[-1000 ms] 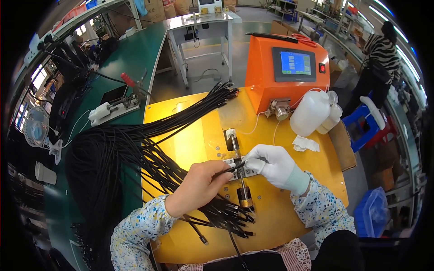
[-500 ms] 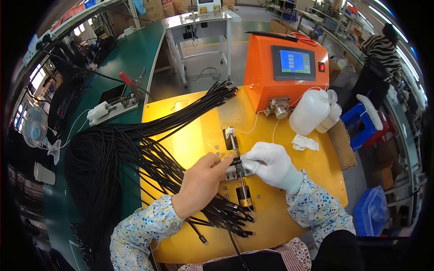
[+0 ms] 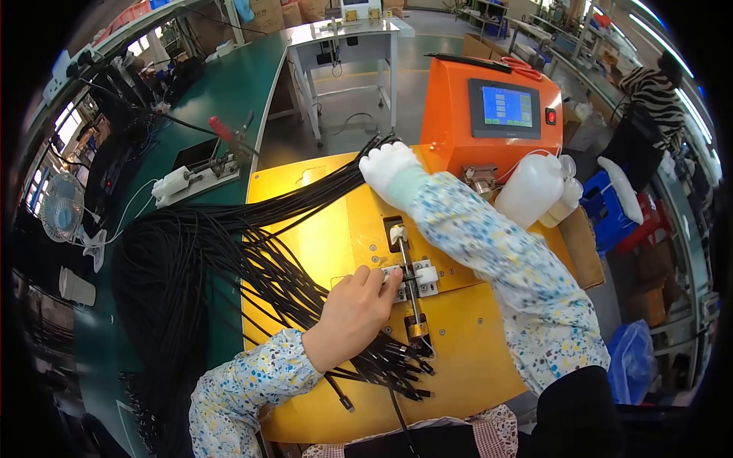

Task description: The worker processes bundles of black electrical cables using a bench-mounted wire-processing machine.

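Observation:
My bare left hand (image 3: pixel 355 309) is closed at the left side of the small metal fixture (image 3: pixel 426 278), thumb and fingertips pinching a thin black cable end that lies across the metal rod (image 3: pixel 410 286); the fingers partly hide it. My right hand (image 3: pixel 391 174), in a white glove, reaches to the far ends of the black cable bundle (image 3: pixel 305 200). Its fingers are curled over the cable tips and hide what they grip. More cable ends with plugs (image 3: pixel 389 366) fan out below my left hand on the yellow plate (image 3: pixel 473 359).
An orange machine (image 3: pixel 450 99) with a touch screen stands at the back right. White plastic bottles (image 3: pixel 527 191) are beside it. On the green bench (image 3: pixel 229 84) to the left are a red-handled clamp (image 3: pixel 220 128) and a small fan (image 3: pixel 61 210). A person (image 3: pixel 653 99) is at the far right.
My right hand has left the fixture and moved away to the far ends of the cable bundle. My left hand stays at the fixture. The view has shifted slightly.

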A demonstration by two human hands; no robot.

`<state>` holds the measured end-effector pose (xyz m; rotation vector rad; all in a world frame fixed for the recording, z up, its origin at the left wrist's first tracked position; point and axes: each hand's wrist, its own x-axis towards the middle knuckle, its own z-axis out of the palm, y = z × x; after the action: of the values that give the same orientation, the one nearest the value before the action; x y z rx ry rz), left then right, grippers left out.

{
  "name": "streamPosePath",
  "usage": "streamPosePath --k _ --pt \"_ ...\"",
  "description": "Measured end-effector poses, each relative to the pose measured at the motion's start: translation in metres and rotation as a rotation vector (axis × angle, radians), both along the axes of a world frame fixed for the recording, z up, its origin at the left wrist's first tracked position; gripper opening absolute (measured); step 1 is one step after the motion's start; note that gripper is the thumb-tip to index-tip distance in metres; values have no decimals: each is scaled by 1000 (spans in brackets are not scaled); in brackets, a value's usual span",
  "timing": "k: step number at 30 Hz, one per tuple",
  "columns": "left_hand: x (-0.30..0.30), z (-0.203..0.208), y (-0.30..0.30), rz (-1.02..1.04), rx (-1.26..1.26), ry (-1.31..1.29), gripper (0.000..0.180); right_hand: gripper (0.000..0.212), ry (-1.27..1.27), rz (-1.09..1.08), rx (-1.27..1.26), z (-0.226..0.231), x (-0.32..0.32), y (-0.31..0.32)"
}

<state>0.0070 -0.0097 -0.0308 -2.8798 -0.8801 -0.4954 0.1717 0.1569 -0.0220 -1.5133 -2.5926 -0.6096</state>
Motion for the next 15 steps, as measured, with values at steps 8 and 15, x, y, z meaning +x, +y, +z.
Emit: streamPosePath --k 8,15 --pt "-4 -3 2 12 -29 -44 47 14 -346 69 -184 9 -9 16" --pt "-8 -3 8 1 -110 -99 50 9 15 221 185 43 6 -5"
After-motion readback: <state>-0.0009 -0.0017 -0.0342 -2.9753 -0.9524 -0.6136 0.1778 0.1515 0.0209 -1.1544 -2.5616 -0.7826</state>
